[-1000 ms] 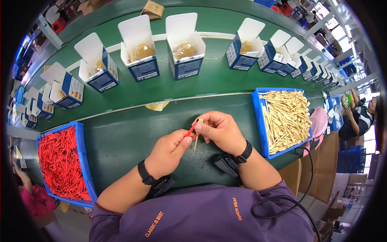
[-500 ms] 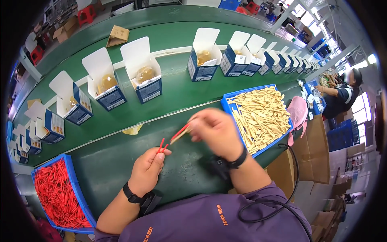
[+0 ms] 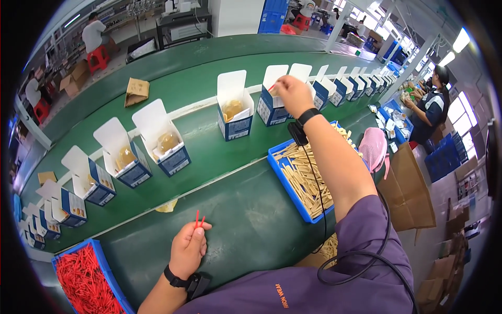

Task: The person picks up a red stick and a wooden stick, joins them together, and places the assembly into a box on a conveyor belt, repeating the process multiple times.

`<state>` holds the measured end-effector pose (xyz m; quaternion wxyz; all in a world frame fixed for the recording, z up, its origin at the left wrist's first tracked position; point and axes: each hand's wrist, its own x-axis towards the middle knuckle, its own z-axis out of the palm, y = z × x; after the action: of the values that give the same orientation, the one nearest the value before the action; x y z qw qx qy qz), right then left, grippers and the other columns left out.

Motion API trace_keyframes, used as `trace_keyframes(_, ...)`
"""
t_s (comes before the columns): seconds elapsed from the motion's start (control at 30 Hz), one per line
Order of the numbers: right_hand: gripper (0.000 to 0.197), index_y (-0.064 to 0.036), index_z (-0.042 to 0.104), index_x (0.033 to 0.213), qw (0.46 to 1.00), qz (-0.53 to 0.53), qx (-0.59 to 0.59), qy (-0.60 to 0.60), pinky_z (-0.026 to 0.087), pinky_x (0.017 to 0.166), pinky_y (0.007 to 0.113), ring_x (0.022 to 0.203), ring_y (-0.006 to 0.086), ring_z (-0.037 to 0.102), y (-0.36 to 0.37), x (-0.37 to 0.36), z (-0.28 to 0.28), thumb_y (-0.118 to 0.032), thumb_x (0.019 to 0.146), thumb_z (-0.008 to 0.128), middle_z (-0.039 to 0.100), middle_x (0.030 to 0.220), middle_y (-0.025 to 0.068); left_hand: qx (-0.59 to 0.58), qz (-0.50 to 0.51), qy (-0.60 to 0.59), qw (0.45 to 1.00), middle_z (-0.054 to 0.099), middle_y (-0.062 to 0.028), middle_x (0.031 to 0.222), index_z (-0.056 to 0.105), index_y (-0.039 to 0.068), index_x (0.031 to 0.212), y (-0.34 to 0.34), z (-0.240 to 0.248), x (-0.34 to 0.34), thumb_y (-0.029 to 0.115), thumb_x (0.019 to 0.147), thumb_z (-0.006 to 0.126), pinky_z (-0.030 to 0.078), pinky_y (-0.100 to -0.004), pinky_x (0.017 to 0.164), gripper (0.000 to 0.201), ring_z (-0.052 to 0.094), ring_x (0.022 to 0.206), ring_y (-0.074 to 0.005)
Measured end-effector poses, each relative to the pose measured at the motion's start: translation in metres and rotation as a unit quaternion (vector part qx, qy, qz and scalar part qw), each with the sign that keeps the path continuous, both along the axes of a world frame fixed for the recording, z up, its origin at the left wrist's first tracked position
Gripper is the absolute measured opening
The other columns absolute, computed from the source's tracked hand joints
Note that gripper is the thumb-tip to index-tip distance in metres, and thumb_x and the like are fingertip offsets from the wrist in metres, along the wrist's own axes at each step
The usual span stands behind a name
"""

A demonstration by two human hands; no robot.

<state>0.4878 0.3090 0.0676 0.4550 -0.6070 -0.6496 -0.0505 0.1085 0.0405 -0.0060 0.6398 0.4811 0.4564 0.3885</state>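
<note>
My left hand (image 3: 188, 248) is closed around a few thin red plastic sticks (image 3: 197, 217), whose ends poke up above the thumb, over the green work surface. My right hand (image 3: 294, 95) reaches out to the row of boxes, fingers pinched on a red stick (image 3: 271, 88) at the mouth of an open blue-and-white box (image 3: 273, 112). Whether a wooden piece is in that pinch too, I cannot make out. Nearby, another open box (image 3: 238, 129) contains a round yellowish-brown wrapped item (image 3: 232, 109). Beneath my right forearm is a blue tray (image 3: 286, 180) of pale wooden pieces (image 3: 308, 183).
Several more open boxes (image 3: 170, 157) line the green conveyor belt (image 3: 196, 131). A blue tray (image 3: 107, 267) of red sticks lies at lower left. A pink mesh bag (image 3: 373, 149) and a cardboard carton (image 3: 410, 186) are at right, where a co-worker (image 3: 431, 112) stands. A black cable hangs by my right arm.
My right hand has gone from near my left hand out to the boxes, carrying a red stick. My left hand stays low with its red sticks. The boxes appear shifted left and lower in view.
</note>
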Motion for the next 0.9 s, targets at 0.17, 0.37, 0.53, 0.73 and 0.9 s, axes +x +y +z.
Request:
trace_keyframes(0.17,0.023,-0.0059,0.071,0.100,0.984,0.049,-0.132,-0.106,0.054,0.072,0.036,0.077,0.0262,0.070,-0.003,-0.002,0.003,-0.026,0.091,0.064,0.072,0.085,0.0148,-0.011,0.004,0.000,1.000,0.048,0.0018,0.064,0.059,-0.002,0.111,0.001,0.005,0.001,0.019,0.107,0.042,0.038,-0.0220,0.050,0.027,0.044,0.052,-0.0066)
trace_keyframes(0.37,0.022,-0.0060,0.072,0.100,0.973,0.095,-0.208,-0.035,0.054,0.071,0.036,0.076,0.0268,0.069,-0.006,-0.002,0.005,-0.025,0.090,0.065,0.072,0.084,0.0143,0.010,-0.008,0.028,1.000,0.048,0.0017,0.064,0.059,-0.002,0.111,0.006,-0.002,-0.004,0.019,0.107,0.042,0.039,-0.0220,0.050,0.027,0.044,0.052,-0.0066)
trace_keyframes(0.53,0.022,-0.0058,0.073,0.097,0.969,0.065,-0.212,-0.111,0.054,0.071,0.035,0.076,0.0269,0.069,-0.010,-0.014,0.008,-0.024,0.087,0.067,0.072,0.082,0.0139,-0.003,0.002,0.014,1.000,0.048,0.0016,0.064,0.059,-0.001,0.111,0.003,-0.002,-0.005,0.020,0.107,0.042,0.039,-0.0220,0.050,0.027,0.045,0.052,-0.0066)
trace_keyframes(0.73,0.020,-0.0089,0.075,0.095,0.929,0.034,-0.256,-0.266,0.054,0.073,0.039,0.078,0.0304,0.069,0.011,-0.027,0.010,-0.022,0.084,0.065,0.072,0.084,0.0143,0.001,-0.006,0.016,1.000,0.049,0.0021,0.064,0.060,0.000,0.114,0.002,-0.006,-0.004,0.022,0.107,0.044,0.039,-0.0219,0.051,0.028,0.045,0.053,-0.0062)
trace_keyframes(0.9,0.020,-0.0113,0.075,0.096,0.889,0.074,-0.332,-0.306,0.054,0.075,0.041,0.081,0.0334,0.069,0.011,-0.023,0.001,-0.022,0.085,0.062,0.072,0.087,0.0154,-0.010,-0.015,0.020,1.000,0.049,0.0033,0.066,0.061,0.001,0.116,-0.007,-0.005,-0.009,0.022,0.107,0.047,0.039,-0.0218,0.053,0.027,0.047,0.056,-0.0049)
